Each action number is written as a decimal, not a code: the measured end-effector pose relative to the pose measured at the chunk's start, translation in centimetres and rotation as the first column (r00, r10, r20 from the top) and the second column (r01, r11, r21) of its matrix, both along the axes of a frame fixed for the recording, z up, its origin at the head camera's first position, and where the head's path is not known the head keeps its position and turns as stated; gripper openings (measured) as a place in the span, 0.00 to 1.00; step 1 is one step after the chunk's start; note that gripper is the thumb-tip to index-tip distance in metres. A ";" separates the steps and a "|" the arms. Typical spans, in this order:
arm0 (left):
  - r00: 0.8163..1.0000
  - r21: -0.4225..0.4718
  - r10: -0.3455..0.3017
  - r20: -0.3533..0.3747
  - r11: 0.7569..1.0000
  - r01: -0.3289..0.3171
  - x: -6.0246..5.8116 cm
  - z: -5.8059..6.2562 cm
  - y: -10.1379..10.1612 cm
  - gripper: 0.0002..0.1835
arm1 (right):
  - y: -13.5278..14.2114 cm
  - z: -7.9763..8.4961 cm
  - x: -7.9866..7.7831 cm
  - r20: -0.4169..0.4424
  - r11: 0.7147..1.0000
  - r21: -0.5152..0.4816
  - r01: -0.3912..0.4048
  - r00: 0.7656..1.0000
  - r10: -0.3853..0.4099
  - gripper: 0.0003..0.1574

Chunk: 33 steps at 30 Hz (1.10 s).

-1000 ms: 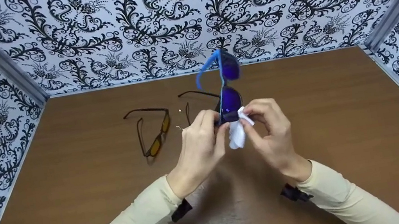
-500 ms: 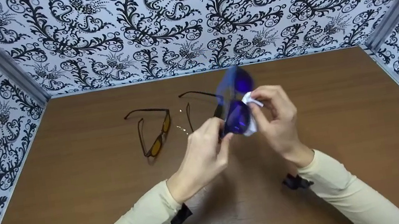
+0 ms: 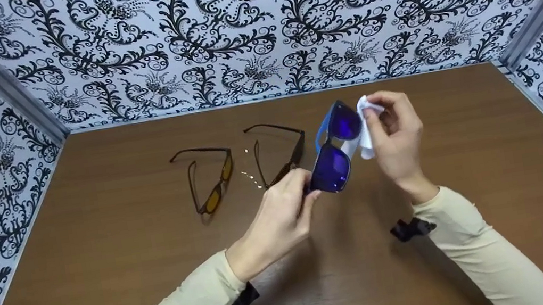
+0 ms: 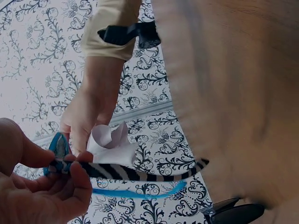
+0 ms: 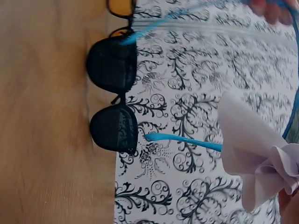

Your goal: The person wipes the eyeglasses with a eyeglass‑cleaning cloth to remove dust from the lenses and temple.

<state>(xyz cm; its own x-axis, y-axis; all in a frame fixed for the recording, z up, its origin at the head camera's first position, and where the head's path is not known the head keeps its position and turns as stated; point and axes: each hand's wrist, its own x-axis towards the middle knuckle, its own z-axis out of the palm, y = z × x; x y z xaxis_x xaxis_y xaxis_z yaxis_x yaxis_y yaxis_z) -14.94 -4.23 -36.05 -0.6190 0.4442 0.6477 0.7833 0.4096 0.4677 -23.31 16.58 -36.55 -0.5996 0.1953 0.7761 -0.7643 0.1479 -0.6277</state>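
My left hand (image 3: pixel 274 222) grips blue-framed sunglasses (image 3: pixel 332 169) with purple mirrored lenses by one end, near the hinge. They are in the air, tilted, lenses toward the head camera. A zebra-striped temple (image 4: pixel 135 173) extends from the fingers in the left wrist view. My right hand (image 3: pixel 400 141) pinches a crumpled white cloth (image 3: pixel 365 130), close to the far lens. Part of the cloth shows behind the frame; whether it touches the lens I cannot tell. In the right wrist view the cloth (image 5: pixel 247 154) hangs in folds over part of a blue temple.
Yellow-lensed glasses (image 3: pixel 212 199) lie on the brown table (image 3: pixel 161 276) to the left. Black sunglasses (image 3: pixel 298 149) lie beside them, partly behind my left hand. Patterned panels (image 3: pixel 253 31) wall the table at the back and sides.
The sunglasses have swung right and down, and their lenses have turned toward the head camera. My right hand has moved right and away with the cloth. My left hand has barely shifted.
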 end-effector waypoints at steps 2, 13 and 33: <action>0.999 -0.002 -0.032 0.007 0.999 0.032 0.0 -0.2 -0.1 0.05 | 0.3 0.1 -0.3 0.058 1.000 -0.020 -0.023 0.998 0.025 0.12; 0.992 0.195 -0.077 0.104 0.979 0.056 -1.1 -0.9 -0.9 0.03 | 0.3 -1.4 0.3 0.133 0.970 -0.173 -0.170 0.972 0.194 0.11; 0.768 0.480 -0.304 0.565 0.878 -0.005 -1.5 -1.1 0.0 0.07 | -3.4 -1.8 3.4 0.024 0.974 -0.054 -0.221 0.975 0.222 0.13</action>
